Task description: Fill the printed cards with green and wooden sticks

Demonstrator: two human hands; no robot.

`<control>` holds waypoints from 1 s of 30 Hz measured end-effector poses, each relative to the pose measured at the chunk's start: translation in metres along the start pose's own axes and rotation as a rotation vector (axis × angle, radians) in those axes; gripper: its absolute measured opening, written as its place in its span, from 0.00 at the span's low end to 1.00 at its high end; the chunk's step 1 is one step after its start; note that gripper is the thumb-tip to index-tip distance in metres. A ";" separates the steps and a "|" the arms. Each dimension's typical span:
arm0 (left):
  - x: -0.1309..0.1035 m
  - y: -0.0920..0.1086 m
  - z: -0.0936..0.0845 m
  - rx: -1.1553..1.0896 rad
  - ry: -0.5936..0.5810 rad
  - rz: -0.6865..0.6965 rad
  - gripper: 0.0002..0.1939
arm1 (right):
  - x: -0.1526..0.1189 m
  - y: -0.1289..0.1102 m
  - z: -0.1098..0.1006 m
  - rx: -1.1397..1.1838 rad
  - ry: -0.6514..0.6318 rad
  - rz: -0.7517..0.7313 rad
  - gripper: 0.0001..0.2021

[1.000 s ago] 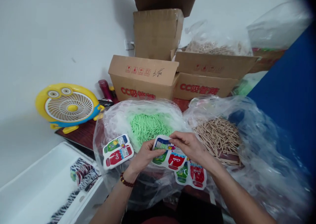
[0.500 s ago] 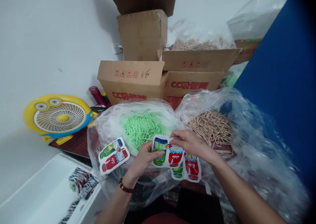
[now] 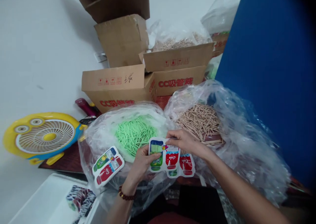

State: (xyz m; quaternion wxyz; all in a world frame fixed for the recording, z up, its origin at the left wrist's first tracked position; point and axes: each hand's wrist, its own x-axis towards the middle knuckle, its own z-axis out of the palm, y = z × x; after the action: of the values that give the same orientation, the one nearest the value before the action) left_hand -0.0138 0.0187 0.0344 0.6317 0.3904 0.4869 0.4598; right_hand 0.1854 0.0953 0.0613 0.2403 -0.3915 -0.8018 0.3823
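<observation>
My left hand (image 3: 140, 160) grips a flat printed pouch (image 3: 164, 157) shaped like a green and a red bottle, its thumb lying across the green side. At the pouch's top edge my right hand (image 3: 182, 140) pinches the opening. A second, similar pouch (image 3: 185, 166) shows just behind and below the first. Both hands hover between a clear bag of green sticks (image 3: 135, 136) and a clear bag of brown sticks (image 3: 199, 122). A filled pouch (image 3: 107, 165) lies on the plastic to the left.
Cardboard boxes (image 3: 118, 86) with red print stand behind the bags, more boxes stacked above. A yellow cartoon fan (image 3: 40, 136) sits at left. A white bin (image 3: 49, 201) with several pouches is at lower left. A blue panel (image 3: 269, 72) rises at right.
The view has swung right, so everything shifts left in frame. The two pouches now overlap more closely in my hands, and my right hand stays at the top edge.
</observation>
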 end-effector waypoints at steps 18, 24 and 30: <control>-0.007 -0.004 0.010 0.077 0.087 -0.038 0.16 | -0.012 0.012 0.004 0.079 0.027 0.005 0.06; -0.009 -0.006 0.007 0.060 0.124 -0.063 0.16 | -0.013 0.012 0.005 0.090 0.021 0.007 0.07; -0.013 0.002 0.009 0.053 0.030 -0.034 0.20 | -0.015 0.008 0.007 0.099 0.009 0.015 0.07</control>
State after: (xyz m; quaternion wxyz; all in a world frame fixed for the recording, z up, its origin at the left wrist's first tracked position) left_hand -0.0070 0.0065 0.0410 0.6216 0.3918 0.5147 0.4419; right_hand 0.1932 0.0837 0.0495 0.2601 -0.3869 -0.7779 0.4213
